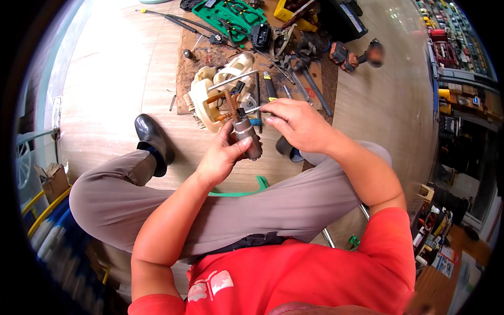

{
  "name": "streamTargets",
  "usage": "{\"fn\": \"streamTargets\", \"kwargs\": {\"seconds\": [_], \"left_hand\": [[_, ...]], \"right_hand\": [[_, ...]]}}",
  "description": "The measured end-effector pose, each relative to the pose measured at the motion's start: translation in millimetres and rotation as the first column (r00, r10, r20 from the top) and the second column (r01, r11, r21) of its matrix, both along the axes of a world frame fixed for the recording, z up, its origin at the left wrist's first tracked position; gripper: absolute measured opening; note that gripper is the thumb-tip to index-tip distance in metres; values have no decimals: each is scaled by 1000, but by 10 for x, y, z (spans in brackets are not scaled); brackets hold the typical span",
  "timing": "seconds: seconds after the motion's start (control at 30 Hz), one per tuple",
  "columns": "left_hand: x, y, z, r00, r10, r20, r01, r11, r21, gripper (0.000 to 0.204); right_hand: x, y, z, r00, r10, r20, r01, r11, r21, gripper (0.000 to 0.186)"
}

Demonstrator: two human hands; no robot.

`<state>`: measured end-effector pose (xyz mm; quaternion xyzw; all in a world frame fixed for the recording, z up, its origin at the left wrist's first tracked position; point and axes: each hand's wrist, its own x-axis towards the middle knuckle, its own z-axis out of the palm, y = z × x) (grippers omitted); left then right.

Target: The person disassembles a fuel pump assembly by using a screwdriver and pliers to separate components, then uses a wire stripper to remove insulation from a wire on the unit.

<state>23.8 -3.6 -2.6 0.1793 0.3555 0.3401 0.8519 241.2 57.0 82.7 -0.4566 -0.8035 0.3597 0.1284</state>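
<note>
My left hand [224,152] is wrapped round a grey metal cylinder [250,142] that looks like a fuel pump. It tilts away from me, with a dark connector at its far end. A brown corrugated hose [232,105] runs from there toward a cream plastic housing [199,97] lying just beyond. My right hand [294,121] is closed in a pinch on a thin metal tool [253,109], whose tip reaches the connector end of the pump. The fingers hide the tool's other end.
A brown board [189,63] on the floor carries a knife with a yellow-black handle [269,86], a hammer [315,92], pliers and rods. Behind lie an open green tool case [231,16], a black box [341,18] and a cordless drill [346,56]. My shoes flank the work.
</note>
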Motion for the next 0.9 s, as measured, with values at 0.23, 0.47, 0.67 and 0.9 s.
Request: {"fn": "streamTargets", "kwargs": {"seconds": [0.23, 0.47, 0.67, 0.9], "left_hand": [[28, -49, -41, 983, -161, -83, 173, 970, 169, 73], [43, -97, 35, 977, -180, -111, 198, 965, 173, 70], [53, -77, 104, 965, -232, -120, 246, 961, 125, 72], [86, -75, 137, 974, -156, -162, 175, 979, 106, 76]], "right_hand": [[3, -12, -18, 999, -1, 47, 3, 999, -36, 26], [-66, 33, -72, 995, -52, -81, 27, 959, -282, 21], [-133, 20, -124, 930, -339, -139, 166, 728, -665, 22], [-121, -17, -284, 871, -479, -107, 295, 685, -666, 27]]}}
